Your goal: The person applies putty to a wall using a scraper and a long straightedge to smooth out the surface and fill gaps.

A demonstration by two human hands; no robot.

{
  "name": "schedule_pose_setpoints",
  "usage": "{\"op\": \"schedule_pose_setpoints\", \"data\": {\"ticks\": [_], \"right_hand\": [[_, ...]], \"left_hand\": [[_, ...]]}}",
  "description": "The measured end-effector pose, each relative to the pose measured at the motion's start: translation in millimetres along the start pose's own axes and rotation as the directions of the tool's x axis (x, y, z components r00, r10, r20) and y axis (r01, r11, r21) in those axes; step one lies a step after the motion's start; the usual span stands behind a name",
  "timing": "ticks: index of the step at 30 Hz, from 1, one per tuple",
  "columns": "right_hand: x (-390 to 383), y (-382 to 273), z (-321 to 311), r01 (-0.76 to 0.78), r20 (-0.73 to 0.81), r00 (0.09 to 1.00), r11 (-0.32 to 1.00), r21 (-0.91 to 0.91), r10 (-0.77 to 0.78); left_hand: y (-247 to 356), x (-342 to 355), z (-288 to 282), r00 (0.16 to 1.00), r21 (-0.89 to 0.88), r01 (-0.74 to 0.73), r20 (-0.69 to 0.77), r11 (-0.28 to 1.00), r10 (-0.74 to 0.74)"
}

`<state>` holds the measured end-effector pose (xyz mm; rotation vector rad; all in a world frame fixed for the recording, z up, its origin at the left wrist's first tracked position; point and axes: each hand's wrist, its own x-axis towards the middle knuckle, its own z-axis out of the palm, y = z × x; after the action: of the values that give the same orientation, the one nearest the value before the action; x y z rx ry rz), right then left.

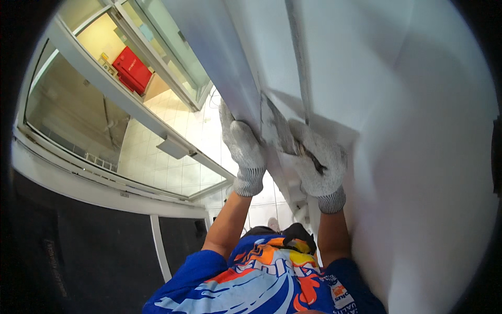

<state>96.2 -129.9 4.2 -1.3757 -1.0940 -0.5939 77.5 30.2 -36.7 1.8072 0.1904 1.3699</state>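
Observation:
Both my hands wear grey knitted gloves with striped cuffs. My right hand is closed around the dark handle of a putty knife. Its wide, whitish-smeared blade points up and left, lying against the white wall beside a long vertical groove. My left hand rests at the left edge of a smooth pale column, fingers stretched upward and thumb on the column's face. Nothing is seen held in it, though its palm side is partly hidden. The knife blade sits just right of this hand.
To the left stands a metal-framed glass door with a dark lower panel. Beyond the glass, a red cabinet hangs on a yellowish wall. White floor tiles show below, and a broad white wall fills the right side.

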Motion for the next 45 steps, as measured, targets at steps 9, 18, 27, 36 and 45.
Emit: {"op": "schedule_pose_setpoints", "data": {"ticks": [9,18,27,36,45], "right_hand": [[-2,2,1,-0.006,-0.010,1.000,0.999,-0.051,0.005],[-3,2,7,-0.039,-0.047,0.998,0.999,-0.035,0.038],[-4,4,15,-0.042,-0.072,0.997,0.999,0.010,0.042],[7,-3,6,-0.094,-0.050,0.994,0.995,0.015,0.095],[10,2,9,0.016,-0.068,0.998,0.999,-0.034,-0.018]], "left_hand": [[-3,-2,0,0.999,0.033,-0.034,0.015,0.999,0.033],[-13,-7,-2,0.997,0.041,0.078,0.008,0.996,-0.079],[-12,-3,-7,0.999,0.157,-0.050,0.026,0.986,0.047],[-6,2,1,1.000,0.003,0.007,0.017,1.000,-0.007],[4,3,2,0.999,-0.086,0.000,0.035,0.996,0.003]]}}
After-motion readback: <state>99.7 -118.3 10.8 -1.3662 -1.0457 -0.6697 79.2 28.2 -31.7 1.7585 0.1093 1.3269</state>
